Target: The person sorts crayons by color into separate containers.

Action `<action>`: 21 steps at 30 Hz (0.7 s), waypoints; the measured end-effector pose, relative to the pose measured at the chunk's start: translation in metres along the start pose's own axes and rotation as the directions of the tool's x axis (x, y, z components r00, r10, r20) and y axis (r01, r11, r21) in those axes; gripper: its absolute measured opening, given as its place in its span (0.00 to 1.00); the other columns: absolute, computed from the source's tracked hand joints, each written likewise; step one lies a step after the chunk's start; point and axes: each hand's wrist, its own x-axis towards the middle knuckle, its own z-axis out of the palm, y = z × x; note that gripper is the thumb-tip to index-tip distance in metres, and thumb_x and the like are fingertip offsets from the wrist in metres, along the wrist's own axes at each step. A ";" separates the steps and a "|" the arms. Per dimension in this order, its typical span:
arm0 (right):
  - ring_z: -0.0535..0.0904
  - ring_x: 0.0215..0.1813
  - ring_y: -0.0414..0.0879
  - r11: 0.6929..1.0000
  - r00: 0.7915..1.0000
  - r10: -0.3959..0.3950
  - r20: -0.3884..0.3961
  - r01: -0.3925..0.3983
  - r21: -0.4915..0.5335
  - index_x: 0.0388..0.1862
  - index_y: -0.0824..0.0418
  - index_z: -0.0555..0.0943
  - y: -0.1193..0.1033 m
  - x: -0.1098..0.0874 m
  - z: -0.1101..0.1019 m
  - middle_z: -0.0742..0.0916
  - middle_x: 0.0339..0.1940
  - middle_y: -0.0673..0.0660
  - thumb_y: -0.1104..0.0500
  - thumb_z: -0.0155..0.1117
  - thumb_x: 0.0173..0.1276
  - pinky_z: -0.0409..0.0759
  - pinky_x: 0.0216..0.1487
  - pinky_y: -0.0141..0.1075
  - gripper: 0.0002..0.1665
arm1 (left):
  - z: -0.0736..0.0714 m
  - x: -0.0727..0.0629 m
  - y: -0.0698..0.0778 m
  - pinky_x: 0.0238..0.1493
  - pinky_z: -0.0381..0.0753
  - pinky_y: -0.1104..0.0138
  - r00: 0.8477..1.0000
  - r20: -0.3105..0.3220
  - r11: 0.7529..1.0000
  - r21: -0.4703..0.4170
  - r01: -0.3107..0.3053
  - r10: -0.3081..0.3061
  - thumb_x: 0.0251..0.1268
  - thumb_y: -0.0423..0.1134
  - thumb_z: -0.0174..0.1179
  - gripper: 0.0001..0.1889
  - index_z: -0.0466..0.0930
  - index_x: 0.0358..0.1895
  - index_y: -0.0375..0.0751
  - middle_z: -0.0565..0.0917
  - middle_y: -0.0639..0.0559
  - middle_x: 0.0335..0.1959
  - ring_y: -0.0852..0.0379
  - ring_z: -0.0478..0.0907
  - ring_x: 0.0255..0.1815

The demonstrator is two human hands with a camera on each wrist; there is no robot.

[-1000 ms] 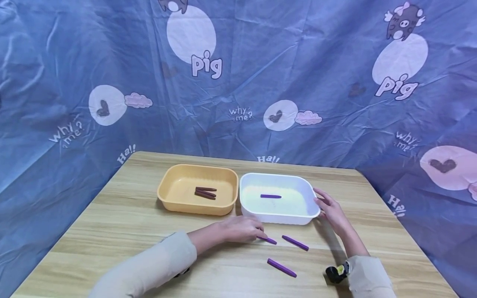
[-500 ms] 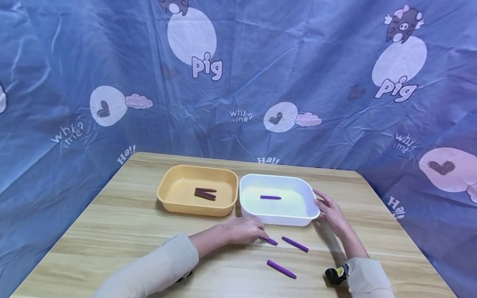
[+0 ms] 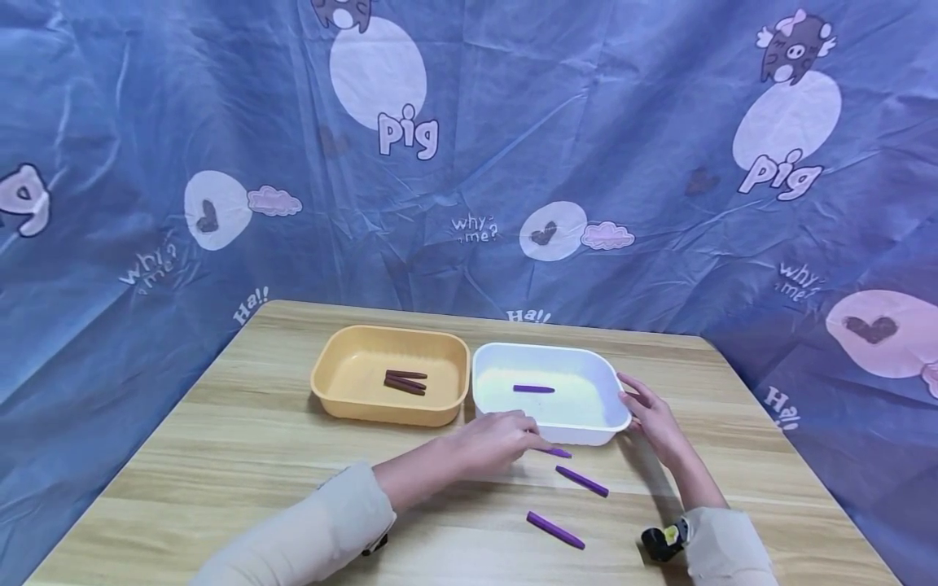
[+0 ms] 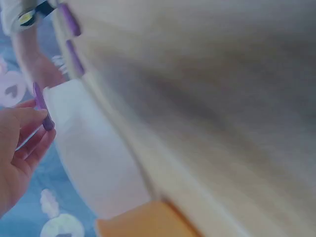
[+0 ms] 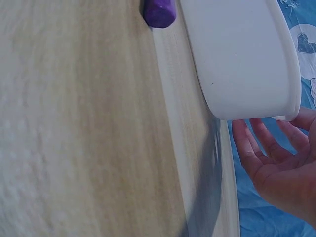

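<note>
My left hand (image 3: 494, 443) pinches a purple crayon (image 4: 41, 101) between thumb and fingers, just in front of the white plastic bin (image 3: 545, 430). The crayon is raised off the table beside the bin's rim in the left wrist view. My right hand (image 3: 657, 419) holds the bin's right end, thumb at the rim and fingers against the outer wall (image 5: 247, 59). One purple crayon (image 3: 533, 389) lies inside this bin. On the table in front are two more, a nearer purple crayon (image 3: 555, 530) and a farther purple crayon (image 3: 582, 481).
Left of the white bin, close against it, stands an orange-yellow bin (image 3: 388, 413) with several dark brown crayons (image 3: 405, 382) in it. Both bins are on a wood-grain table (image 3: 242, 439). A blue printed cloth (image 3: 469, 163) hangs behind and at the sides.
My left hand has picked the purple crayon up from the table and moved it slightly right and toward the white bin. My right hand has stayed at the bin's end.
</note>
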 end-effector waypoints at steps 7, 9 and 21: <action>0.76 0.43 0.41 1.000 1.000 -0.008 0.009 0.008 -0.015 0.70 0.69 0.51 0.000 -0.001 -0.001 0.72 0.54 0.66 0.57 0.46 0.74 0.79 0.42 0.34 0.33 | -0.016 0.018 -0.011 0.39 0.74 0.80 0.998 -0.048 0.999 0.012 0.049 -0.049 0.58 0.29 0.58 0.18 0.83 0.48 0.54 0.81 0.58 0.38 0.63 0.75 0.41; 0.76 0.42 0.40 1.000 1.000 -0.010 0.011 0.010 -0.015 0.71 0.69 0.51 0.000 -0.001 -0.001 0.72 0.53 0.66 0.57 0.45 0.74 0.79 0.41 0.33 0.33 | -0.017 0.022 -0.016 0.37 0.75 0.78 0.996 -0.039 0.997 0.009 0.078 -0.077 0.58 0.28 0.57 0.19 0.82 0.49 0.55 0.81 0.57 0.39 0.62 0.76 0.41; 0.78 0.39 0.36 0.997 0.998 -0.052 0.025 0.050 0.056 0.69 0.70 0.54 0.005 -0.002 -0.003 0.77 0.43 0.50 0.58 0.49 0.72 0.79 0.40 0.31 0.32 | 0.008 0.048 -0.041 0.33 0.76 0.75 0.968 0.012 0.967 -0.043 0.251 -0.251 0.56 0.25 0.55 0.19 0.84 0.46 0.50 0.82 0.54 0.34 0.59 0.78 0.36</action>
